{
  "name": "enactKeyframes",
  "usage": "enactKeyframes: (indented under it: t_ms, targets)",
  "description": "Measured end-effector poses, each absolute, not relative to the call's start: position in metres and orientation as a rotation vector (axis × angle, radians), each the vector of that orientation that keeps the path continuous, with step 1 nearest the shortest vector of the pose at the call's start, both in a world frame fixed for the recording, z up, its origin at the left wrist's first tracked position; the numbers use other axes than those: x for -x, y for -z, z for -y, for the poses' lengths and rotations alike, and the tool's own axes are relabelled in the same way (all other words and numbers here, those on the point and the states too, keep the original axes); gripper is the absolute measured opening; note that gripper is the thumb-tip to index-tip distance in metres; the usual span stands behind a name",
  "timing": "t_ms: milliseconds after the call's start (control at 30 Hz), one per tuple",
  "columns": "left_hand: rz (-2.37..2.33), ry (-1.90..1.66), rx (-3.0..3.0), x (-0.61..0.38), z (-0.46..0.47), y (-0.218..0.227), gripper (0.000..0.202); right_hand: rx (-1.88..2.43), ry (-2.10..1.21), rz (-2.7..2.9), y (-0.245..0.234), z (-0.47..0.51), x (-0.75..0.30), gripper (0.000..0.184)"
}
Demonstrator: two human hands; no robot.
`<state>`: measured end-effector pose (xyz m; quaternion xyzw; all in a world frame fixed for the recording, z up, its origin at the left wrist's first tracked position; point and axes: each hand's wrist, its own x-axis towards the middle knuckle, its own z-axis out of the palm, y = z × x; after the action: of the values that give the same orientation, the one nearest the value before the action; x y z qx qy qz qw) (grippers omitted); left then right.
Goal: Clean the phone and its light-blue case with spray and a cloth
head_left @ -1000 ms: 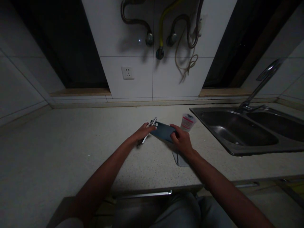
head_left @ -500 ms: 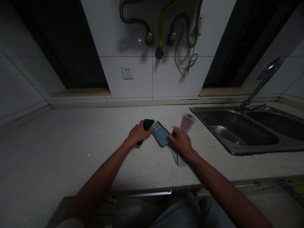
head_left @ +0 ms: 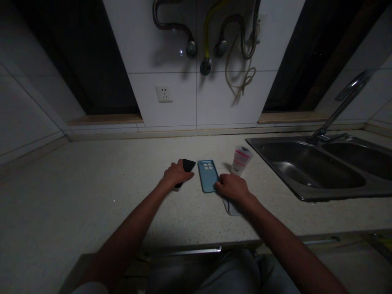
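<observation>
Your left hand (head_left: 176, 173) is wrapped around a black smartphone (head_left: 189, 165), with the thumb on the side near the middle and the other fingers on the far side. The phone is at the counter (head_left: 137, 183), and its top end sticks out past your hand. Your right hand (head_left: 234, 187) has its fingers curled in, and it pinches the right edge of a blue phone case (head_left: 209, 179) near the bottom. The case is just to the right of the phone, and the two are apart. Its camera holes are at the end far from you. You can see it looks flat, but I cannot tell if it touches the counter all over.

A clear plastic cup (head_left: 241, 158) with pink marks stands just past your right hand. A flat grey thing (head_left: 231, 207) pokes out below that hand; too much is hidden to say what it is. Over to the right is a metal sink (head_left: 301, 196) with a shiny tap (head_left: 332, 118). A white wall socket (head_left: 164, 94) is on the tiles ahead.
</observation>
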<state>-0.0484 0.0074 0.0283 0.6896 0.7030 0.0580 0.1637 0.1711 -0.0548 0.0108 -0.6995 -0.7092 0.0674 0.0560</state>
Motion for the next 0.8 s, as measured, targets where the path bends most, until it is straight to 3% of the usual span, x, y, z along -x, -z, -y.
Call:
enactKeyframes:
  t_ms: [500, 667, 800]
  targets:
    - [-2.037, -0.114, -2.050, 0.045, -0.007, -0.020, 0.081, 2.032, -0.224, 2.012, -0.006, 0.052, -0.176, 0.036]
    - [-2.097, -0.164, -2.167, 0.041, -0.004, -0.013, 0.074, 1.980, -0.205, 2.082, 0.000, 0.050, -0.177, 0.033]
    - [-2.165, -0.191, -2.248, 0.037, -0.002, -0.010, 0.065, 1.847, -0.226, 2.230, 0.001, 0.050, -0.177, 0.043]
